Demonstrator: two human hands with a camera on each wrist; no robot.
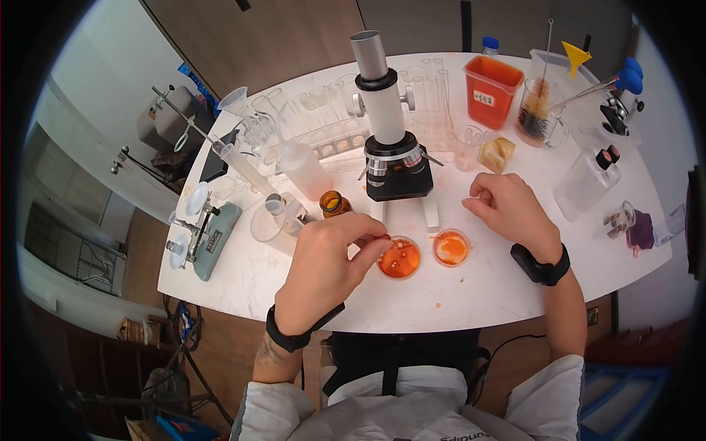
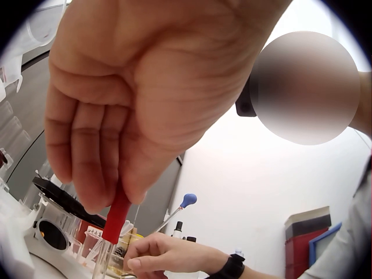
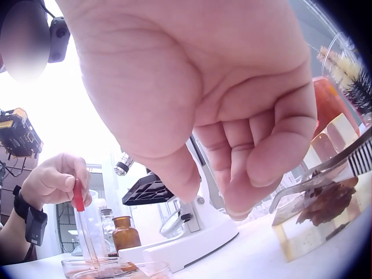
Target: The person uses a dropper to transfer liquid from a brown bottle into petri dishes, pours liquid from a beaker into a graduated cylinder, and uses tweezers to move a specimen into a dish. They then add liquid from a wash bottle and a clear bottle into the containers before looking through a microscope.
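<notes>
My left hand (image 1: pixel 327 253) pinches the red rubber bulb (image 2: pixel 117 218) of a glass dropper between thumb and fingers. Its clear tube (image 3: pixel 87 235) points down to the left petri dish (image 1: pixel 399 257), which holds orange-red liquid and several pale spots. Beside that dish stands a smaller petri dish (image 1: pixel 451 248) with orange liquid. My right hand (image 1: pixel 511 209) hovers to the right of the dishes, fingers loosely curled, with nothing visible between them. In the right wrist view, metal tweezers (image 3: pixel 314 171) appear beyond its fingers, in front of a clear block (image 3: pixel 317 215) with a brown specimen inside.
A microscope (image 1: pixel 386 132) stands behind the dishes, with an amber bottle (image 1: pixel 334 203) and a wash bottle (image 1: pixel 303 173) to its left. A balance (image 1: pixel 213 239) sits at the far left. At the back right are a red container (image 1: pixel 491 95) and a clear bottle (image 1: pixel 585 184).
</notes>
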